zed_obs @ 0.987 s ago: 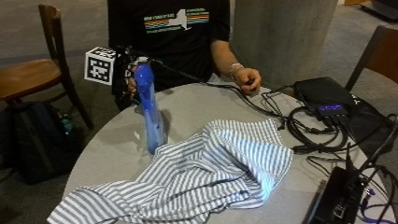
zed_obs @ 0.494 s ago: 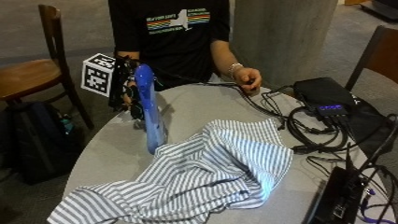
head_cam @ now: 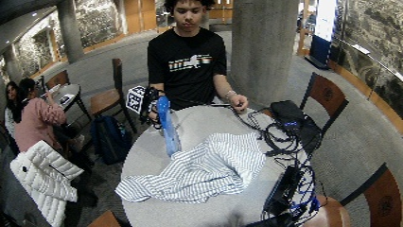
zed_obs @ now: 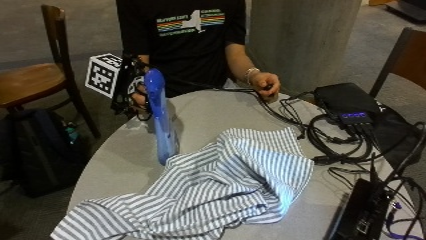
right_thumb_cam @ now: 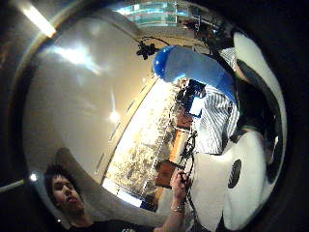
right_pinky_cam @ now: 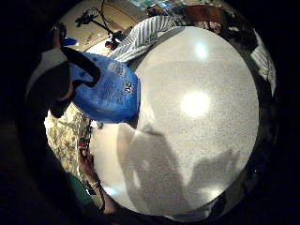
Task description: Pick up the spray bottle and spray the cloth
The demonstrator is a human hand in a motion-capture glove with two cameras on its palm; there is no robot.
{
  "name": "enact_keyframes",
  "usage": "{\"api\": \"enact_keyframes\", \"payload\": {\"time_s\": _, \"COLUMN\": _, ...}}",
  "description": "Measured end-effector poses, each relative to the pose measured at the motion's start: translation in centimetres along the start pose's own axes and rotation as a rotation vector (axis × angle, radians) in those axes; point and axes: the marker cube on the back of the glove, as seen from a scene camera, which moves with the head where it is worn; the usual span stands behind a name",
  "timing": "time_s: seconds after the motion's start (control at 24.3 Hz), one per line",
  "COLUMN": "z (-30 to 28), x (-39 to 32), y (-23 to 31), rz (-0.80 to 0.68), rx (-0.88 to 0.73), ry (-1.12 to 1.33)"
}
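Observation:
A tall blue spray bottle [zed_obs: 163, 125] stands slightly tilted on the round grey table [zed_obs: 200, 110], its base at the far left edge of the cloth. My gloved right hand [zed_obs: 133, 95] grips it near the top, fingers curled round the neck. Whether the base touches the table is unclear. The grey and white striped cloth [zed_obs: 219, 195] lies crumpled across the table's front half. In the little finger side palm view the bottle [right_pinky_cam: 110, 91] sits close to the palm, with the cloth [right_pinky_cam: 150, 30] beyond it. The wide outside view shows the bottle [head_cam: 169, 127] and the cloth [head_cam: 201, 170] alike.
The bare left hand [zed_obs: 265, 82] rests at the table's far edge on a cable. A black box [zed_obs: 343, 100] with tangled cables fills the right side, and a dark device [zed_obs: 363, 215] lies at the front right. A wooden chair [zed_obs: 40, 80] and a backpack [zed_obs: 40, 150] stand left of the table.
The gloved hand has shifted slightly at the bottle's top. The bottle's base and the cloth stay where they were.

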Motion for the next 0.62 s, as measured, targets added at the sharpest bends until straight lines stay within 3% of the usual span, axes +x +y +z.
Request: {"api": "enact_keyframes", "payload": {"time_s": 0.62, "z": -0.48, "x": 0.2, "y": 0.63, "rz": -0.003, "rx": -0.003, "ry": -0.05}}
